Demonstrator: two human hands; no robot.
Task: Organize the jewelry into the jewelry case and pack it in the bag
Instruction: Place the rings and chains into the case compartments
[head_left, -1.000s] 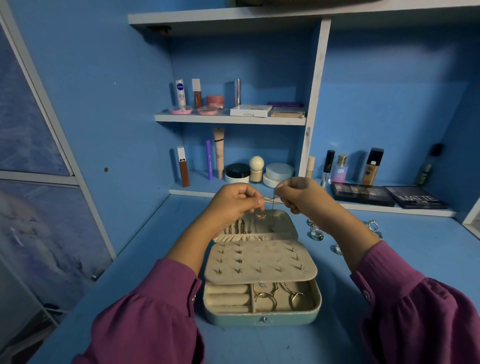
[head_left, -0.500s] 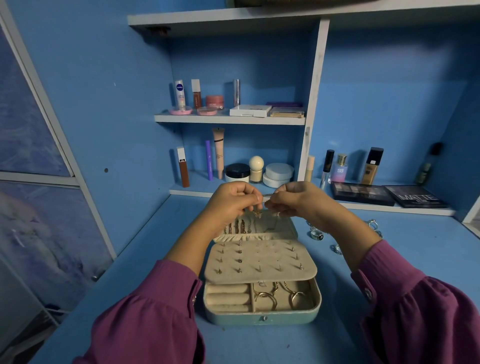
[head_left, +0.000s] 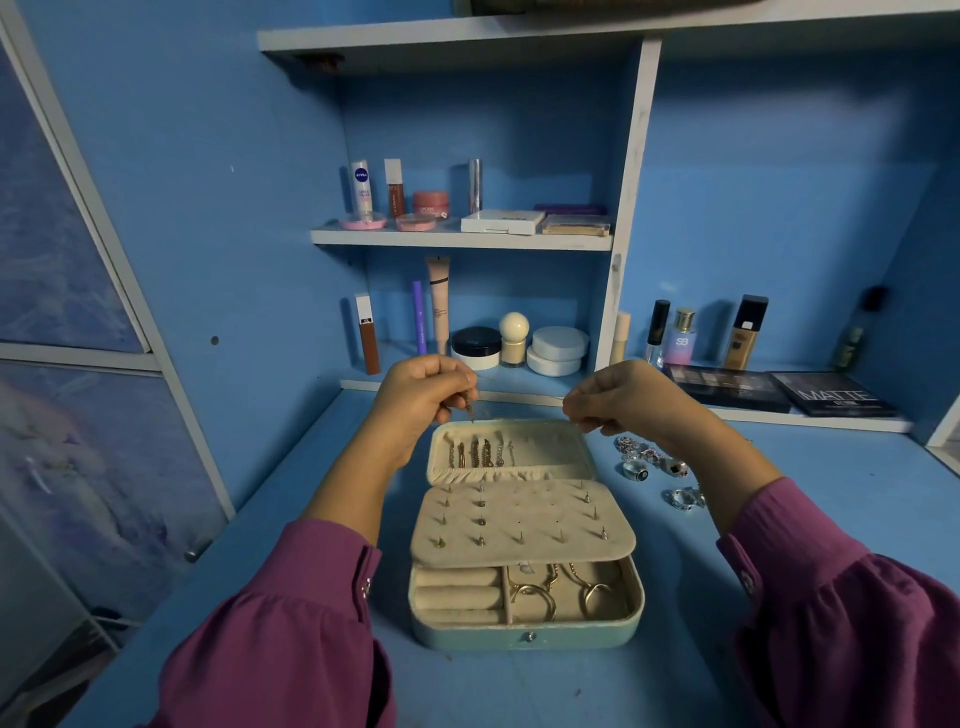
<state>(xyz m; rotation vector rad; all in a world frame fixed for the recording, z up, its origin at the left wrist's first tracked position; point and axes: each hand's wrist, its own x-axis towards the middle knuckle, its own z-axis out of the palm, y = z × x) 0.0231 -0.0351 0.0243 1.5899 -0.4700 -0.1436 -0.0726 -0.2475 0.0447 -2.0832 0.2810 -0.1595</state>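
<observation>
A mint-green jewelry case (head_left: 524, 636) lies open on the blue desk, its lid (head_left: 511, 451) holding several chains and a cream flap (head_left: 522, 522) studded with earrings. Hoop earrings (head_left: 535, 597) rest in the front compartment. My left hand (head_left: 423, 397) and my right hand (head_left: 615, 397) are raised above the lid, each pinching one end of a thin chain necklace (head_left: 471, 408) stretched between them. A short end dangles from the left fingers just over the lid. No bag is in view.
Several silver rings (head_left: 654, 465) lie loose on the desk (head_left: 810, 483) right of the case. Cosmetics bottles, jars and two dark palettes (head_left: 779, 392) stand on the shelves behind. A glass cabinet door (head_left: 78, 415) stands at the left.
My hands have drawn apart sideways, pulling the thin chain taut between them above the case lid. The case has not moved.
</observation>
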